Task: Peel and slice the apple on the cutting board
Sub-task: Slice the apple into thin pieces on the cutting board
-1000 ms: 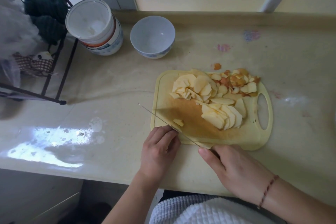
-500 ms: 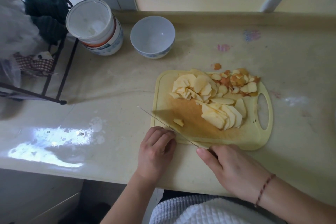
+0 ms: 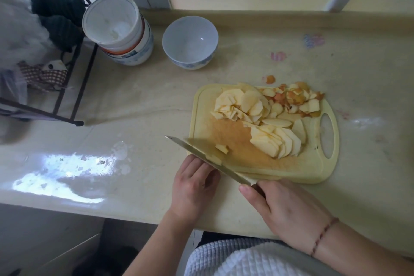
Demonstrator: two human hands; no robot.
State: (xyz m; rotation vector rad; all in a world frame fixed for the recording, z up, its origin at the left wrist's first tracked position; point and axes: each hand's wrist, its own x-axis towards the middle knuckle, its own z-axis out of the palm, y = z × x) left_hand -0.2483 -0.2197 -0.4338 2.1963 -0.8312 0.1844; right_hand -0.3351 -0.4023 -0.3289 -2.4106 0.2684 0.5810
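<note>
Empty bowl point(image 3: 190, 42) beside stacked bowls point(image 3: 121, 29)
</note>
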